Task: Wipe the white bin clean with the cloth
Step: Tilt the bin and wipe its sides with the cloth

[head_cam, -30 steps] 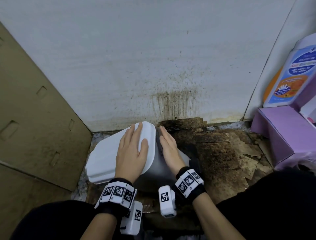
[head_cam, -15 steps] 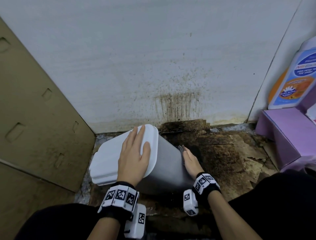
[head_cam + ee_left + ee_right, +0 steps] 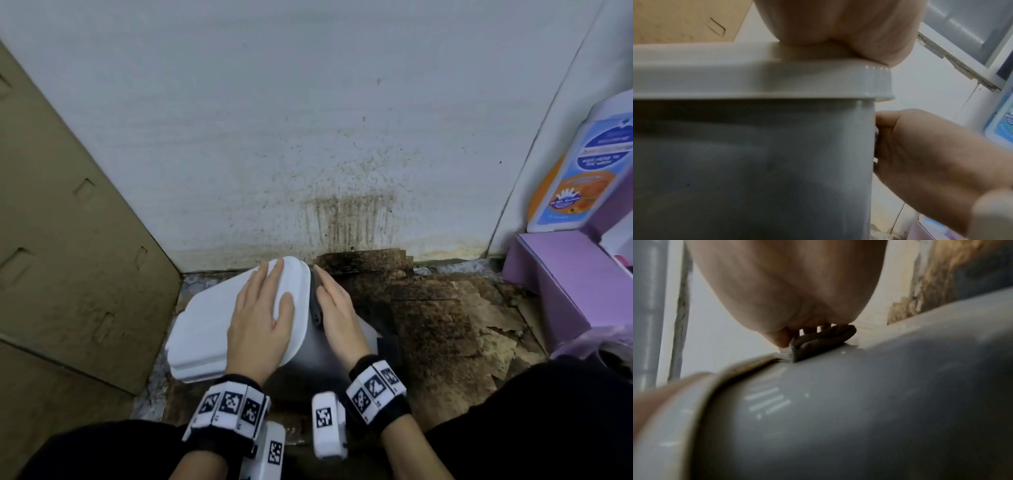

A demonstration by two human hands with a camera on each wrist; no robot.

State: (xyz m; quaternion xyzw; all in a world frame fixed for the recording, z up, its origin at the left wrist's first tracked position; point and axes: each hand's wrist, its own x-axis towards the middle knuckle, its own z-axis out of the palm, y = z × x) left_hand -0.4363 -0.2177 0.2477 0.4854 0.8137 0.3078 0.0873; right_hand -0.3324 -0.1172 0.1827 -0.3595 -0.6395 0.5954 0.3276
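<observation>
At the far left a cardboard panel [image 3: 68, 240] leans against the wall [image 3: 308, 120]. The bin [image 3: 329, 349] stands just right of it on the stained floor [image 3: 445, 325], close to the wall and directly ahead of you, with its lid [image 3: 205, 329] closed and its top tipped toward the panel.

Your left hand [image 3: 260, 325] lies flat on the lid with fingers straight. It clasps nothing; it presses down and steadies the bin. The left wrist view confirms the palm [image 3: 849, 24] resting on the lid's edge.

Your right hand [image 3: 337, 315] lies against the bin's right side wall, just under the lid rim, fingers extended toward the wall. It pins the dark cloth [image 3: 822, 344] flat against the plastic rather than clutching it. The head view shows only a dark sliver of the cloth at the palm's edge.

The key relation: the bin's long axis runs from the lid down and to the right toward the floor, and your right hand sits at its upper end. The right hand is the nearer one to the unwiped lower wall. The next stroke likely needs to run along that axis, away from the lid. Keep the left hand's pressure on the lid, or the tilted bin may slide.

At the far right stand a purple box [image 3: 565, 274] and a bottle [image 3: 582, 171], well apart from both hands.
</observation>
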